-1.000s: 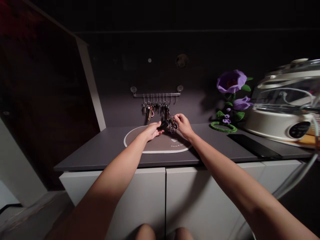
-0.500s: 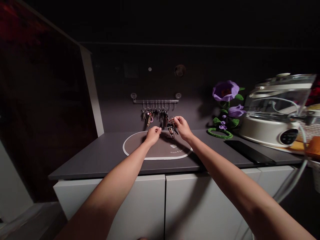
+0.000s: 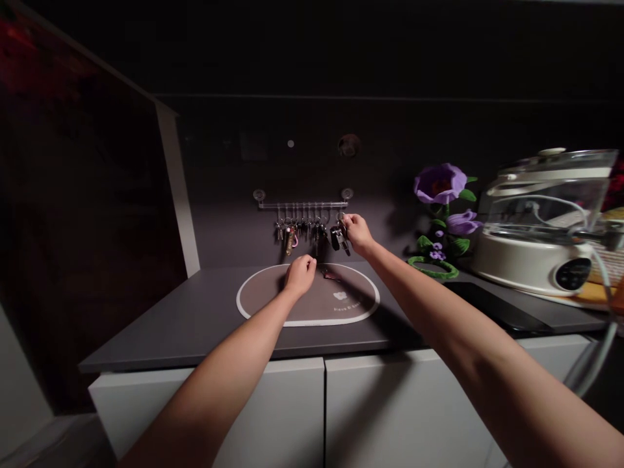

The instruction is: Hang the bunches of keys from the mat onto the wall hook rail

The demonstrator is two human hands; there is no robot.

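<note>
Apparently at a positioning step, a key bunch [image 3: 340,239] is held near the right end of the clear hook rail [image 3: 305,205], pinched by the right hand [image 3: 357,233]; the left hand [image 3: 300,274] is curled, its contents undeterminable, and careful alignment with the rail seems required.

passage: gap between right hand [image 3: 358,234] and purple flower [image 3: 441,183] | obstacles: hanging keys [image 3: 319,230], white appliance [image 3: 521,257] (close beside the flower)

Whether the left hand [image 3: 300,275] holds anything is hidden from view.
</note>
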